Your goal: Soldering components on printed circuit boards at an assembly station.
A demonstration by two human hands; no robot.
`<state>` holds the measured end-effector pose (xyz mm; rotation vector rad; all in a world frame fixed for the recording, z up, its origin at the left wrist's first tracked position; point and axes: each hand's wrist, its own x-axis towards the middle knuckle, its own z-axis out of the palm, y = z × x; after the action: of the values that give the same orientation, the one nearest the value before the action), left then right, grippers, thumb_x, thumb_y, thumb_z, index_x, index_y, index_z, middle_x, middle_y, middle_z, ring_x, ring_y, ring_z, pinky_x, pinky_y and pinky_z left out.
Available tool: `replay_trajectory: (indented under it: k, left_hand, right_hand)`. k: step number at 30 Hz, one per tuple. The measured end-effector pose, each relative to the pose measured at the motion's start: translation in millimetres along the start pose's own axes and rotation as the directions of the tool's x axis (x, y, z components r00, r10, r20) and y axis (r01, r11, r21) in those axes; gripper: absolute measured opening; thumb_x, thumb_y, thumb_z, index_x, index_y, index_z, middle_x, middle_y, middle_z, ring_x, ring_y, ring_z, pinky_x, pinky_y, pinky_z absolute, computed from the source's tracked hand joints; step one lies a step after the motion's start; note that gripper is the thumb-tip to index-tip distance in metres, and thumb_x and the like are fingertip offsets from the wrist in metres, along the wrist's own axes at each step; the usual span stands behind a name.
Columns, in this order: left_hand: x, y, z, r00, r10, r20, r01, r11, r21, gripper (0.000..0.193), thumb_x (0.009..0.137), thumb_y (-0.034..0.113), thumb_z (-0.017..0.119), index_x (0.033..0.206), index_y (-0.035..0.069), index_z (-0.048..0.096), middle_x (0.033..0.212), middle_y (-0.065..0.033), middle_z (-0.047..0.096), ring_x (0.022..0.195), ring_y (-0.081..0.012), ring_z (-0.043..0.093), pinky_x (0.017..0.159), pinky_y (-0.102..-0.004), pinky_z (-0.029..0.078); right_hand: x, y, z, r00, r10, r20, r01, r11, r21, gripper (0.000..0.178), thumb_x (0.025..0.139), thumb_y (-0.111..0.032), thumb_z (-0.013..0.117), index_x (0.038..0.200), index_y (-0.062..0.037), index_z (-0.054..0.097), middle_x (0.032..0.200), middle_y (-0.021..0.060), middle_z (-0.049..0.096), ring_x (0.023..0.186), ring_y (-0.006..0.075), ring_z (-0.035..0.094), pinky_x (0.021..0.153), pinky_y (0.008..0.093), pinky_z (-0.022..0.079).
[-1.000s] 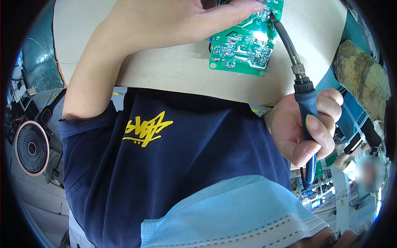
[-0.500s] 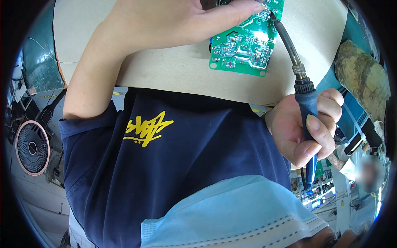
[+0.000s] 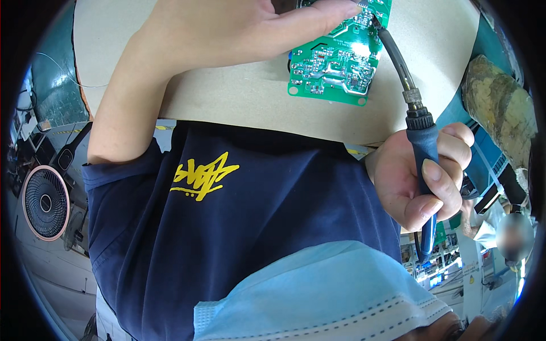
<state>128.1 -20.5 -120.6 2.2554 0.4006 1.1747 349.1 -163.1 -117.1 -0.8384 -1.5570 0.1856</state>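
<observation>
A green circuit board (image 3: 335, 57), crowded with small parts and shiny solder, lies at the top of the head view over a tan work surface. My left hand (image 3: 227, 28) reaches across from the left and grips the board's far part, its thumb along the board; the other fingers are mostly hidden past the upper edge. In my right hand (image 3: 418, 182) is a soldering iron (image 3: 422, 145) with a dark blue handle, fingers wrapped round it. The iron's dark tip meets the board's upper right area, close to my left thumb.
The tan board (image 3: 239, 96) covers the bench in front of me. A round pink-rimmed fan (image 3: 45, 203) stands at the left. A stained, brownish item (image 3: 497, 99) lies at the far right, near another person (image 3: 489, 227). A thin wire (image 3: 74, 82) curves at the left.
My hands, the soldering iron and the circuit board stay almost still. At the far right, the other person has shifted slightly.
</observation>
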Motion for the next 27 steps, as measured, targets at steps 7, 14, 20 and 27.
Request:
replay_trajectory:
  k: [7,14,20,27]
  left_hand:
    - [-1.6,2.7,-4.5,1.000,-0.005,0.003,0.005,1.000,0.006,0.012,0.069,-0.001,0.072,0.078,0.004,0.065,0.071,-0.0065,0.060,0.064,-0.0222,0.053,0.061,-0.0327,0.040]
    - [4.2,6.9,-8.6,1.000,0.019,0.011,-0.019,1.000,0.015,0.013,0.069,-0.001,0.073,0.078,0.004,0.066,0.071,-0.0065,0.060,0.064,-0.0221,0.053,0.061,-0.0327,0.040]
    - [4.4,6.8,-5.8,1.000,0.009,0.023,-0.009,1.000,0.022,0.013,0.069,-0.001,0.072,0.078,0.005,0.065,0.071,-0.0065,0.059,0.064,-0.0222,0.053,0.061,-0.0327,0.040]
    - [2.3,6.8,-8.9,1.000,-0.001,0.021,0.000,1.000,0.023,0.012,0.069,-0.001,0.072,0.078,0.004,0.066,0.071,-0.0065,0.059,0.064,-0.0221,0.052,0.060,-0.0324,0.039]
  right_hand:
    - [1.2,-0.3,2.1,1.000,-0.004,0.011,0.004,1.000,0.001,0.037,0.098,-0.034,0.040,0.095,-0.0058,0.064,0.060,0.0002,0.041,0.059,0.0191,0.047,0.064,0.0402,0.033]
    - [1.1,-0.1,2.7,1.000,-0.008,0.007,0.008,1.000,-0.002,0.038,0.098,-0.034,0.039,0.095,-0.0059,0.064,0.060,0.0002,0.041,0.059,0.0189,0.047,0.064,0.0401,0.033]
    - [0.7,0.4,2.3,1.000,-0.009,-0.001,0.009,1.000,0.004,0.039,0.099,-0.035,0.039,0.095,-0.0056,0.064,0.060,0.0002,0.041,0.059,0.0189,0.047,0.064,0.0400,0.033]
    - [4.0,0.7,8.1,0.999,-0.035,-0.020,0.035,0.999,0.023,0.037,0.095,-0.028,0.037,0.093,-0.0021,0.063,0.052,0.0009,0.034,0.054,0.0167,0.036,0.062,0.0407,0.028]
